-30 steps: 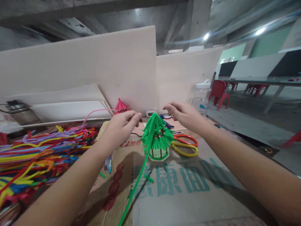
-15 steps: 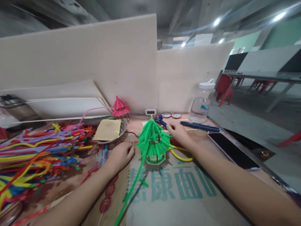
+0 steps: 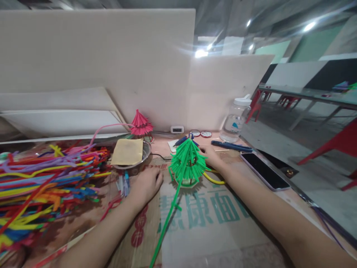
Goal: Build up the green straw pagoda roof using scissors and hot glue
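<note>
To work neatly here, it seems best to keep the right hand, at two o'clock of the green tiered model, wide of its fringed roof near the blue tool, and to leave the trailing green strip unpulled toward seven o'clock. The left hand lies loosely half open at eight o'clock, nothing visible in it, while the right's grip cannot be told. Two tiered models show, the pink one at ten o'clock, plus one phone and one bottle.
</note>
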`<state>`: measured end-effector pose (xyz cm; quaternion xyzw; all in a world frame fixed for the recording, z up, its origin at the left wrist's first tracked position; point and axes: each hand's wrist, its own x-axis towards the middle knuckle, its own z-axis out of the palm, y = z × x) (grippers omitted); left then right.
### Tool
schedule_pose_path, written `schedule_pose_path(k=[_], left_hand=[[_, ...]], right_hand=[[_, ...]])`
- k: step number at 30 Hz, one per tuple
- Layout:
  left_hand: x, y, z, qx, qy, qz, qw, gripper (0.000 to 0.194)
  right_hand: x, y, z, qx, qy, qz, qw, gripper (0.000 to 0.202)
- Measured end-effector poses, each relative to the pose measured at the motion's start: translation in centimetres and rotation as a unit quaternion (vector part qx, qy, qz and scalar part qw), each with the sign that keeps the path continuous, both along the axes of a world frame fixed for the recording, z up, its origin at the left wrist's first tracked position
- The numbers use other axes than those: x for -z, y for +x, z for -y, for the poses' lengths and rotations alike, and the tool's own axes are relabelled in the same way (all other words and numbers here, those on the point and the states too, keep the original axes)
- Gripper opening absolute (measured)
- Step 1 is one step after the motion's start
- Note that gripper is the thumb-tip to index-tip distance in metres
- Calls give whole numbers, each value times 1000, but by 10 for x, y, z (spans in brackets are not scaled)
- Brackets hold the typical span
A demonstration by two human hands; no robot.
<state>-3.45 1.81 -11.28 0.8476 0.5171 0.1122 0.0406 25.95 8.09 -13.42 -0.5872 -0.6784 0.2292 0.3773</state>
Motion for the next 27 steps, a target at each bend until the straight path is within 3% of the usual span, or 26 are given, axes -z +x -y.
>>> schedule_pose_path(k=[3,6,10,13,15,17,19,23,27], left_hand=[[-1,2,4,-9,12,28,999,36],[-11,2,10,-36,26,70,997,34],[-47,6,19,-90,38,144,985,40],[-77,20,27,-87,31,198,976,49],[-90,34,36,-68,31,236,969,45],[-97,48,48,-44,34,345,937,35],[-99,59,56,-36,50,397,916,30],[-98,72,53,-44,74,368,926,25],[-96,80,48,-45,159,290,943,18]], right_hand=[[-11,8,5,1,33,-21,999,45],[-43,14,16,-18,67,-55,996,57],[-96,6,39,-82,89,-95,988,53],[-121,-10,53,-117,88,-106,984,48],[-127,-21,58,-149,76,-106,980,46],[-127,-29,61,-183,63,-102,976,43],[-124,-33,62,-209,59,-93,972,38],[-115,-33,66,-247,72,-73,963,37],[-114,-30,69,-261,75,-65,960,35]])
